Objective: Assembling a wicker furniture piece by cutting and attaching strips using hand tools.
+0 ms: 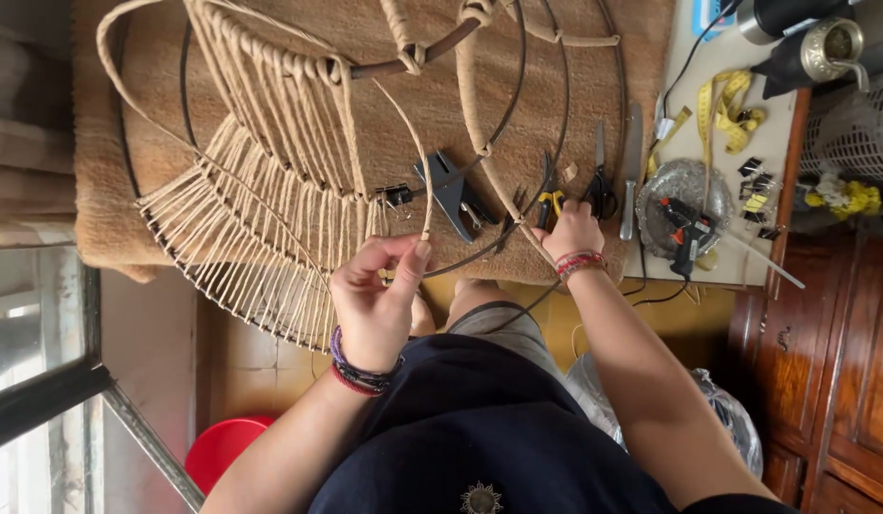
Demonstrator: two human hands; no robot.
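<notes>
1. Head view, looking down: the person's left hand (pixel 377 303) is in the near middle of the picture, with its fingers pinched narrow around a thin strand of tan cord (pixel 410 152).
2. The cord runs from that pinch up and away to a dark wire frame (pixel 514 86) lying on a brown woven mat (pixel 365 29) farther off.
3. To the left of the hand, many tan cords are strung side by side across the frame, forming a fan-shaped woven panel (pixel 261 219).
4. The right hand (pixel 572 231) is to the right and a little farther away, closed over yellow-handled pliers (pixel 550 202) at the mat's near edge. How tightly it grips cannot be told.
5. Between the two hands, a dark clamp (pixel 453 193) lies on the mat.
6. Just right of the right hand lie black scissors (pixel 600 186), and farther right a black glue gun (pixel 689 231) sits on a silvery dish (pixel 684 176).
7. A yellow tape measure (pixel 732 109) lies at the far right.
</notes>
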